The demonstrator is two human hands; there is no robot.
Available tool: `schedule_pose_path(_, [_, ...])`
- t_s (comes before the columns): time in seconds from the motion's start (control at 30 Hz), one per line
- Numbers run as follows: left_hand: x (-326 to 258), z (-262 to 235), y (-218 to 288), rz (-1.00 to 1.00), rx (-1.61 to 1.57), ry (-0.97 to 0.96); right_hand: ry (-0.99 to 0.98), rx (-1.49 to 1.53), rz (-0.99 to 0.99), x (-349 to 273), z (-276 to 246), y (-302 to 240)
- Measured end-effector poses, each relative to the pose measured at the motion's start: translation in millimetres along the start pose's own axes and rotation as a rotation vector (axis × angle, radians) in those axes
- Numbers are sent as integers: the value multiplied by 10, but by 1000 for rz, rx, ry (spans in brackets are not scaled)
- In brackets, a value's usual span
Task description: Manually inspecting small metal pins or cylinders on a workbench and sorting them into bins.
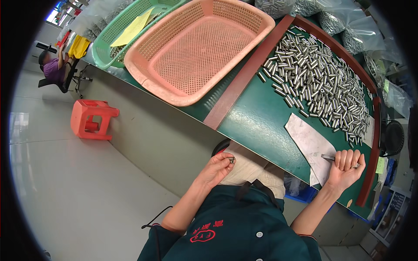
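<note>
My left hand [217, 168] is closed in front of the table edge, over my lap. Thumb and fingers pinch a small metal cylinder [231, 160], partly hidden by the fingertips. At the right, my right hand [346, 168] makes a fist around a slim metal tool [328, 157]. One flat end sticks out towards the left and a bit shows by the thumb; the rest is covered, so its kind is unclear. Under that fist lies a stained white sheet [310, 145]. Beyond it, many short shiny metal cylinders [315, 80] are heaped on the green tabletop [252, 115].
Dark red wooden strips [248, 71] border the work area. To the left stand a pink plastic basket [187, 98] and a green basket [102, 56] with a yellow paper. Bags of metal parts [361, 35] line the back. A red stool [93, 119] and a seated person [54, 69] are farther left.
</note>
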State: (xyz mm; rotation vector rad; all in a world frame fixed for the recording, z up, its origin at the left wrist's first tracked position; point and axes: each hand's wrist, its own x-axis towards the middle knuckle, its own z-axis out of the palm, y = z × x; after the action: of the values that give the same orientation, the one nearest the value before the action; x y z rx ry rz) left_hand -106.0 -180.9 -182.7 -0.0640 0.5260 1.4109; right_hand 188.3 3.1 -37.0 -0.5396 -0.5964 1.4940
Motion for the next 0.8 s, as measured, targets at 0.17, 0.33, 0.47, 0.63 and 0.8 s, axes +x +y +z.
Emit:
schedule_pose_path(0.17, [-56,311,60,29,-7,-34,23,-1,-21,6,-4,11])
schedule_pose_path(0.33, [-124,803,144,113,209,48,98,-4,-26,-10,53,15])
schedule_pose_path(0.47, [-90,929,177,116,234,45,144,10,-35,-25,103,27])
schedule_pose_path(0.63, [-40,944,166,60,153,56,91,21,-37,-29,59,23])
schedule_pose_path(0.8, [-21,953,140,59,167,78,124,18,-38,-31,97,27])
